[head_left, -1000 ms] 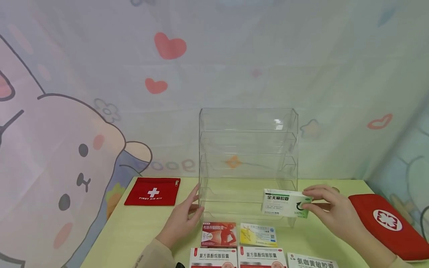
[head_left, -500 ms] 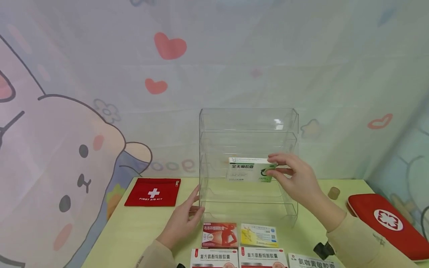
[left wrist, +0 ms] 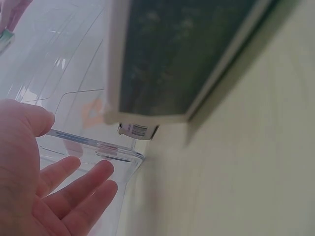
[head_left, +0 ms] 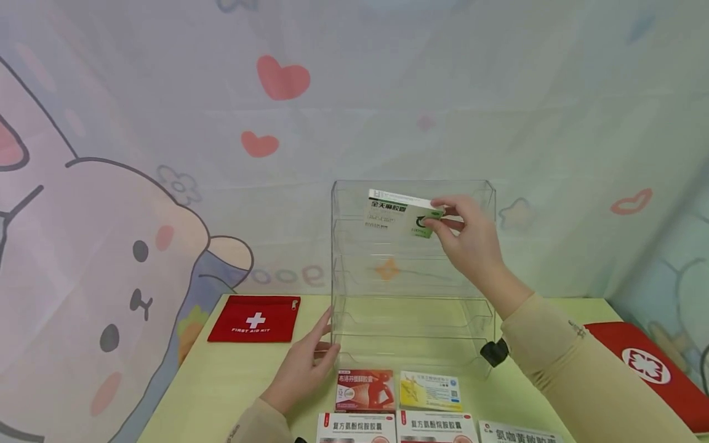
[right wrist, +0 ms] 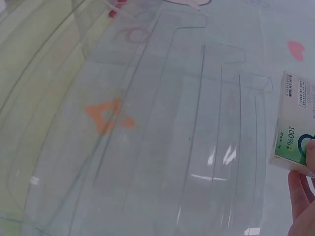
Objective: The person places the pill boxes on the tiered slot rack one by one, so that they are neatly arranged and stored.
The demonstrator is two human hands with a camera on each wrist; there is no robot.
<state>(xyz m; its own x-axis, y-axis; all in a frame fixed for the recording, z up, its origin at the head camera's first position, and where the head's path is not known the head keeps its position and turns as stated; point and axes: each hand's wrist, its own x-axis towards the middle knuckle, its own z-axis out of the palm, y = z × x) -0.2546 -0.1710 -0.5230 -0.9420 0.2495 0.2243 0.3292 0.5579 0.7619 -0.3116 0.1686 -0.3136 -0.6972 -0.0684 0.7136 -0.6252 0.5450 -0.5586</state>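
My right hand [head_left: 468, 237] pinches a white and green medicine box [head_left: 404, 214] by its right end, thumb in front and fingers behind. The box is slightly tilted and overlaps the top tier of a clear acrylic rack [head_left: 412, 317] in the head view. In the right wrist view the same medicine box [right wrist: 295, 123] shows at the right edge, beside the rack's tiers. My left hand [head_left: 301, 369] holds the rack's lower left side. The left wrist view shows that thumb and the fingers [left wrist: 81, 194] on either side of the plastic edge.
In front of the rack lie a red medicine box [head_left: 365, 390], a yellow and white box [head_left: 431, 391] and several white boxes [head_left: 356, 426]. A red first aid pouch [head_left: 255, 319] lies at left, a red case [head_left: 648, 366] at right. A printed cloth [head_left: 421, 92] hangs behind.
My right hand has lifted the white and green box up and leftward, from low right of the rack to its top tier, tilting it. The left hand stays at the rack's side.
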